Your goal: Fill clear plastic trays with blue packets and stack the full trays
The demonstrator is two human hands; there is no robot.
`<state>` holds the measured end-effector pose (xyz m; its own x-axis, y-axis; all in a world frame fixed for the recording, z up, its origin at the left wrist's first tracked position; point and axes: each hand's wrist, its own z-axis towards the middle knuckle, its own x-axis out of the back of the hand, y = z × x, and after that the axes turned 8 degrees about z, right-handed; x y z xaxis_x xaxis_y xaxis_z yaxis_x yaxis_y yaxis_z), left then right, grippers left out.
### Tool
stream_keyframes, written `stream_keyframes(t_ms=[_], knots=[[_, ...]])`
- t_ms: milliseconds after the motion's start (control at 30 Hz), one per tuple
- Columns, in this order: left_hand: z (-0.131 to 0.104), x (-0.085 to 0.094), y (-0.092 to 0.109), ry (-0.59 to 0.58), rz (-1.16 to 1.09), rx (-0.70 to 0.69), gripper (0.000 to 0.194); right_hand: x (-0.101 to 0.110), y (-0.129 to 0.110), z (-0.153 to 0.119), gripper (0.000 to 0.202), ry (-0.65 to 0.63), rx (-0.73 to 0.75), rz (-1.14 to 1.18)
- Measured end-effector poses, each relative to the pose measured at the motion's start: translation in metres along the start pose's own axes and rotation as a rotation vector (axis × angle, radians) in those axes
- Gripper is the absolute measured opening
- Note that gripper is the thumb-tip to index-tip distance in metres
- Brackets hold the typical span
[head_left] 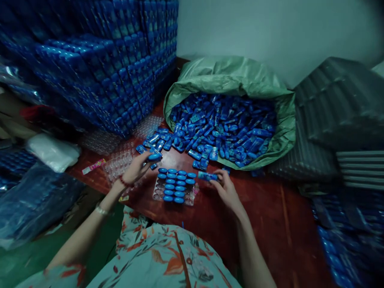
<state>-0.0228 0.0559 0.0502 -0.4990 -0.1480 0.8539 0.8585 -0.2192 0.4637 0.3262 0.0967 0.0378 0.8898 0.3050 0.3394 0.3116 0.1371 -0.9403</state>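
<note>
My left hand (138, 167) grips a small blue packet (154, 157) just above the upper left of a clear plastic tray (158, 192). Blue oval pieces (170, 187) lie in rows in that tray, with bare hollows at its lower left and lower right. To the tray's right, my right hand (224, 186) pinches another blue packet (207, 176), its lighter end pointing left. Beyond both hands, a heap of blue packets (222, 124) spills out of a green sack (286, 124) onto the red table (255, 208).
Tall stacks of blue packs (120, 80) rise at the left. Clear hollow trays (120, 162) and a pink strip (93, 166) lie left of my left hand. Grey stacked trays (339, 100) stand at the right, with more blue packs (345, 256) at the lower right.
</note>
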Motion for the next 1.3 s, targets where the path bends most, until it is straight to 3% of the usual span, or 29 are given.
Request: stream_keyframes(t_ms=[100, 233, 367, 533, 733, 900, 1067, 1300], knots=[[-0.055, 0.006, 0.006, 0.19, -0.224, 0.21, 0.016, -0.006, -0.001, -0.029, 0.021, -0.004, 0.009, -0.022], [-0.087, -0.019, 0.02, 0.173, -0.286, 0.277, 0.017, -0.034, 0.0, -0.033, 0.012, -0.045, 0.243, -0.168], [-0.08, -0.045, 0.024, 0.157, -0.238, 0.181, 0.019, -0.05, -0.004, -0.024, 0.022, -0.164, 0.404, -0.524], [-0.069, -0.053, 0.016, 0.078, -0.171, 0.017, 0.021, -0.052, -0.024, -0.018, 0.03, -0.322, 0.447, -0.836], [-0.064, -0.051, 0.013, -0.028, -0.168, 0.029, 0.025, -0.049, -0.025, -0.001, 0.01, -0.384, 0.321, -0.63], [-0.059, -0.049, 0.019, -0.083, -0.179, 0.047, 0.029, -0.048, -0.018, -0.001, 0.008, -0.388, 0.289, -0.483], [-0.057, -0.045, 0.013, -0.025, -0.231, 0.049, 0.025, -0.047, -0.019, -0.009, 0.01, -0.354, 0.284, -0.332], [-0.056, -0.052, 0.001, -0.06, -0.154, -0.114, 0.029, -0.047, -0.018, -0.007, 0.015, -0.415, 0.338, -0.487]])
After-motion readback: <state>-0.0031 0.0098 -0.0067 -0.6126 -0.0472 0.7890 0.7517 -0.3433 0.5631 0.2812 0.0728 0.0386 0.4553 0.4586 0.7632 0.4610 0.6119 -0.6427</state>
